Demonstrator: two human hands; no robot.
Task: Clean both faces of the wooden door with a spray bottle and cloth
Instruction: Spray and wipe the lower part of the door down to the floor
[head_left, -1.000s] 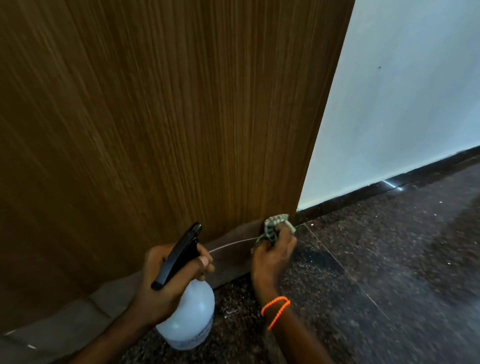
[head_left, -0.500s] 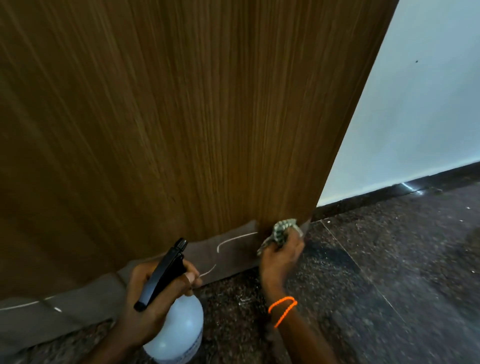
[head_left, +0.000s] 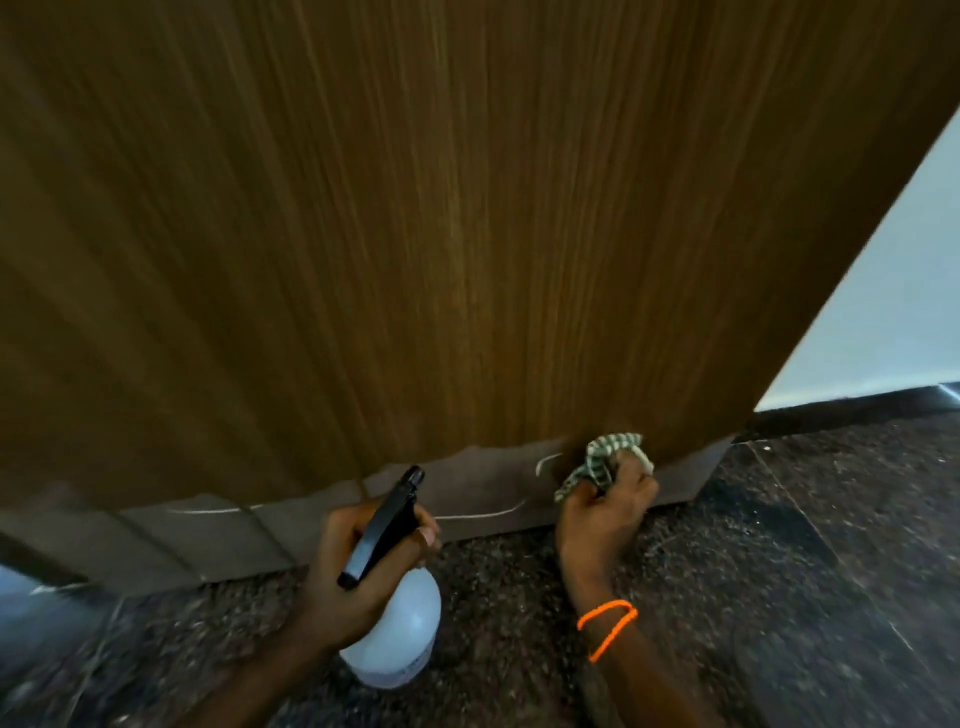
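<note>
Left hand (head_left: 348, 577) grips the spray bottle (head_left: 397, 631) by its neck, fingers curled round the black trigger head, bottle just above the floor (head_left: 779, 597). Right hand (head_left: 602, 525) pinches the striped cloth (head_left: 605, 460) against the door (head_left: 415, 234) at its bottom edge, near the right corner.

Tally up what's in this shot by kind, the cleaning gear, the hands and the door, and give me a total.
Spray bottle: 1, held in the left hand
Cloth: 1, gripped by the right hand
Hands: 2
Wooden door: 1
Orange wrist band: 1
Total: 6
</note>
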